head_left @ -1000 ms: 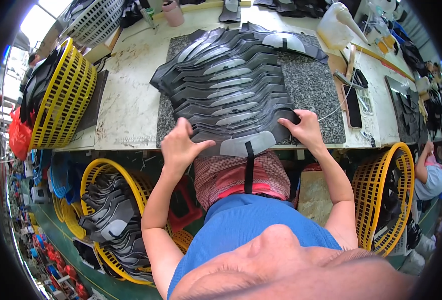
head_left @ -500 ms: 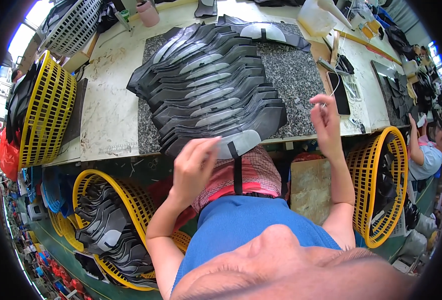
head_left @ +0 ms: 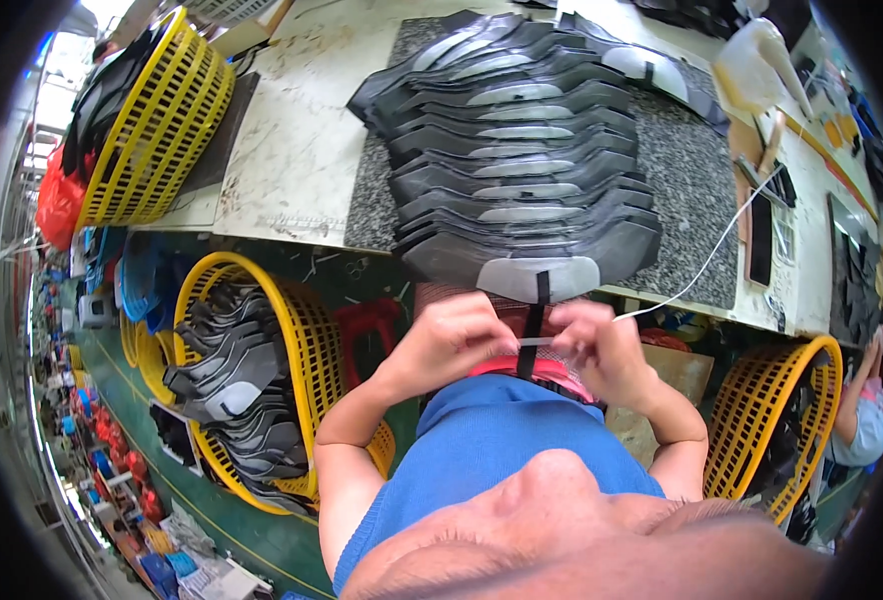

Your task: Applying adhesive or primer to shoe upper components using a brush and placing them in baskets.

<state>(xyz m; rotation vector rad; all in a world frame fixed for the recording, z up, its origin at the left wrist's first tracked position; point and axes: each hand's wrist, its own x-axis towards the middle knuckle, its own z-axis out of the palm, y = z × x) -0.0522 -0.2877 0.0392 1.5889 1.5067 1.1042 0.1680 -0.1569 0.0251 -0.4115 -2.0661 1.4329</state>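
Observation:
My left hand [head_left: 462, 335] is closed in a pinch on a white cord [head_left: 536, 341], a short length of which spans the gap between my hands. My right hand [head_left: 605, 350], partly blurred, is closed on the cord too; a longer run of it slants up to the right over the table. Just beyond my hands lies an overlapping row of dark grey shaped pieces [head_left: 527, 205], each with a light grey panel. The nearest light panel [head_left: 502, 280] has a black strap [head_left: 533, 330] hanging from it past the table edge, behind the cord.
Under the row is a speckled stone slab [head_left: 682, 185] on a white table [head_left: 282, 150]. A phone [head_left: 760, 240] and white jug [head_left: 762, 65] are at right. Yellow baskets stand left [head_left: 307, 375], right [head_left: 717, 440] and at the table's left end [head_left: 162, 130].
My right hand has come down and left from above the slab, drawing the white cord across the table. My left hand has moved off the nearest piece toward my waist. The view has shifted.

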